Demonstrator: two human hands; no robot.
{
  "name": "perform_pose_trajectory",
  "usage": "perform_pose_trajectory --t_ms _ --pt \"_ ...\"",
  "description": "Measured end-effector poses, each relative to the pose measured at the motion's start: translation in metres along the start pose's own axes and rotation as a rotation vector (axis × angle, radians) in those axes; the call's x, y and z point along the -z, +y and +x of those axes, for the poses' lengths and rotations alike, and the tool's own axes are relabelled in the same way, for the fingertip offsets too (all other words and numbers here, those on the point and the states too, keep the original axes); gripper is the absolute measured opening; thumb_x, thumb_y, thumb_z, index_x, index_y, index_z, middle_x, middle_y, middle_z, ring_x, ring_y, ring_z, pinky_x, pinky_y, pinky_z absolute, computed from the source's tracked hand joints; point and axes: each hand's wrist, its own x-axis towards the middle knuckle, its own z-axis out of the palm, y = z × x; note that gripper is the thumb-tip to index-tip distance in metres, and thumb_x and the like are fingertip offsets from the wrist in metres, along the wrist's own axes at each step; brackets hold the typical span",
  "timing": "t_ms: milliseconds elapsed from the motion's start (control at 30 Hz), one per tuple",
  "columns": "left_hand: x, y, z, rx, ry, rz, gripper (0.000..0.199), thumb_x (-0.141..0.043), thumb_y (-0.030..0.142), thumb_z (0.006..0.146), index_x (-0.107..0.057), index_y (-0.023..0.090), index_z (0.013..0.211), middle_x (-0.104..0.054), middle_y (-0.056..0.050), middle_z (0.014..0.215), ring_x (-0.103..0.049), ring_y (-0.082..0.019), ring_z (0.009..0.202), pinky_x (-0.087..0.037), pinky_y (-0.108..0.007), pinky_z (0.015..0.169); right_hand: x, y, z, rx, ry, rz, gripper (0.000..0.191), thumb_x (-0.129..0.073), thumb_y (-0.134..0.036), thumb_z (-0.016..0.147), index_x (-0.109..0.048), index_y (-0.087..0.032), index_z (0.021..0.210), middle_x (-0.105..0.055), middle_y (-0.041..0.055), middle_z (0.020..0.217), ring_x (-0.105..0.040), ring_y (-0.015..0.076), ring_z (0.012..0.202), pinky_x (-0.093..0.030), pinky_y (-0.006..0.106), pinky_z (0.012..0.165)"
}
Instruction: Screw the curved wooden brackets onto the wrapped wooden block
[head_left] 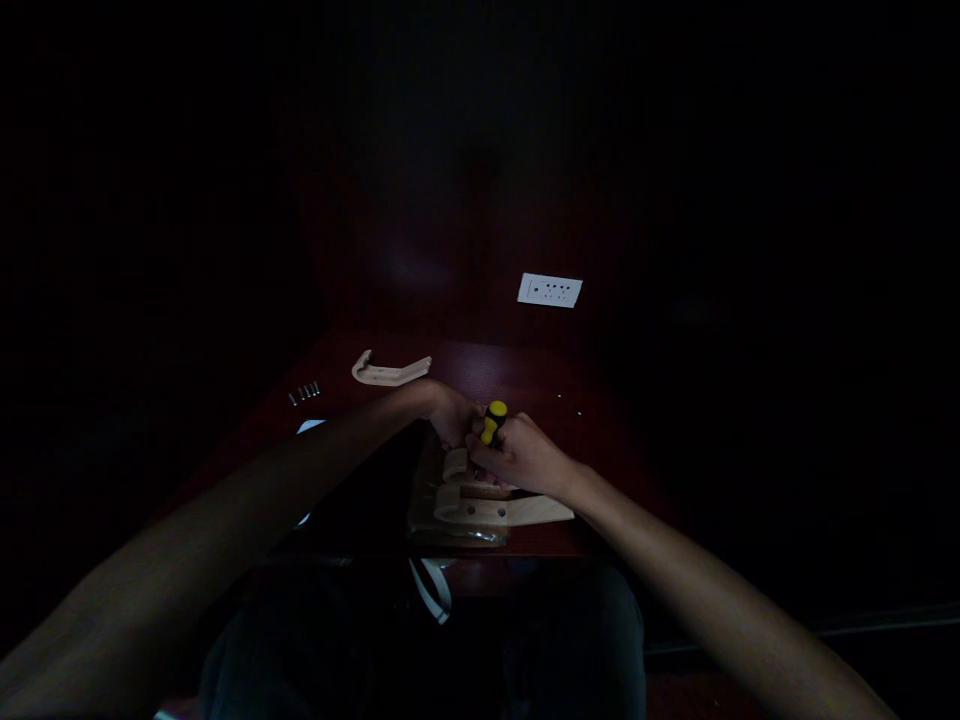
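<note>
A yellow and black screwdriver stands nearly upright in my right hand, whose fingers are wrapped round its handle. Close beside it, my left hand is bent down with its fingers together near the screwdriver's lower part; what they hold, if anything, is hidden. Beneath both hands lies a curved light wooden piece, mostly covered by my right hand. In front of it, nearer to me, a second wooden piece with two dark round spots rests on a brown, plastic-wrapped package.
Another curved wooden piece lies farther back on the dark red table. Several screws are at the left, near a partly hidden bright object. Two tiny bits lie at the right. A white socket plate is on the wall.
</note>
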Motion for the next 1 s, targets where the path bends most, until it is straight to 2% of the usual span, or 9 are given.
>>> perform_pose_trajectory --t_ms 100,233,500,733,833,1000 --pt "0.000 -0.004 0.004 0.048 -0.052 -0.011 0.040 -0.059 0.007 0.057 -0.073 0.020 0.093 -0.070 -0.001 0.080 -0.060 -0.018 0.073 -0.049 -0.025 0.068 -0.001 0.002 0.000 0.001 0.000 -0.007 0.023 -0.047 -0.021 0.087 -0.055 -0.016 0.067 -0.062 -0.0023 0.055 -0.056 0.0066 0.045 -0.044 0.016 0.048" --pt "0.000 -0.010 0.009 0.030 -0.090 -0.052 0.039 -0.057 0.011 0.062 -0.072 0.020 0.097 -0.070 -0.001 0.076 -0.059 -0.016 0.067 -0.048 -0.024 0.063 -0.001 0.004 0.000 0.004 -0.008 0.008 0.027 -0.044 -0.023 0.089 -0.057 -0.015 0.066 -0.063 -0.0012 0.057 -0.057 0.0067 0.044 -0.043 0.015 0.044" --pt "-0.001 -0.011 0.009 -0.053 -0.098 -0.061 0.043 -0.057 0.015 0.064 -0.070 0.022 0.104 -0.071 -0.002 0.091 -0.061 -0.017 0.076 -0.047 -0.023 0.064 0.001 0.001 0.000 0.018 -0.020 0.011 0.035 -0.039 -0.025 0.093 -0.059 -0.014 0.066 -0.064 -0.0001 0.057 -0.055 0.0064 0.043 -0.043 0.016 0.044" --pt "-0.001 -0.007 0.003 -0.036 -0.001 0.038 0.047 -0.055 0.009 0.058 -0.071 0.021 0.101 -0.070 -0.001 0.089 -0.060 -0.018 0.081 -0.046 -0.021 0.064 0.002 -0.002 -0.001 -0.003 -0.029 -0.003 0.033 -0.040 -0.024 0.092 -0.058 -0.014 0.066 -0.063 -0.0002 0.057 -0.055 0.0062 0.043 -0.042 0.016 0.044" --pt "-0.001 -0.004 0.002 -0.026 -0.004 0.070 0.047 -0.054 0.006 0.056 -0.071 0.021 0.097 -0.070 0.000 0.088 -0.060 -0.017 0.082 -0.046 -0.020 0.063 0.002 -0.003 -0.001 -0.013 -0.026 -0.009 0.031 -0.042 -0.022 0.091 -0.058 -0.014 0.066 -0.064 -0.0001 0.058 -0.056 0.0066 0.045 -0.042 0.016 0.045" --pt "0.000 0.001 0.000 0.028 -0.014 0.097 0.043 -0.055 0.006 0.058 -0.071 0.018 0.096 -0.070 -0.003 0.091 -0.061 -0.019 0.083 -0.047 -0.023 0.069 0.002 -0.003 -0.001 -0.007 -0.026 -0.034 0.024 -0.047 -0.021 0.089 -0.060 -0.015 0.070 -0.063 -0.0014 0.057 -0.056 0.0073 0.048 -0.043 0.017 0.049"
